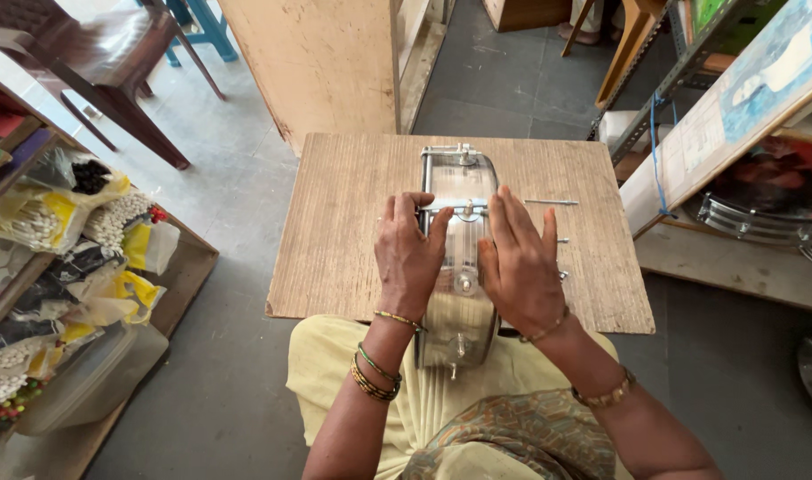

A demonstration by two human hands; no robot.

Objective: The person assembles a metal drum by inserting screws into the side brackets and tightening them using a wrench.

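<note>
- Your left hand (410, 258) lies flat on the left flank of the metal drum shell (459, 258), fingers curled over its top edge, gripping nothing else.
- Your right hand (521, 267) rests spread on the right flank, palm down and fingers pointing far, close beside a thin tension rod (548, 203).
- The drum shell stands on its edge in the middle of the desk (335, 231); seen from above, its long axis runs near to far.
- Its near end hangs past the desk's near edge over your lap, and its far end stops short of the far edge.
- The rod lies crosswise, left to right, sticking out to the right of the shell; small lugs (561, 240) show past your right fingers.
- You have bare desk on both sides, a wider stretch on the left and a narrower one on the right.
- Beyond the left edge there is open floor, then a shelf of plastic bags (77, 231).
- On the right a slanted board (735, 116) and more metal hoops (761, 222) crowd close to the desk's corner.
- At the far edge stands an upright wooden panel (326, 62).
</note>
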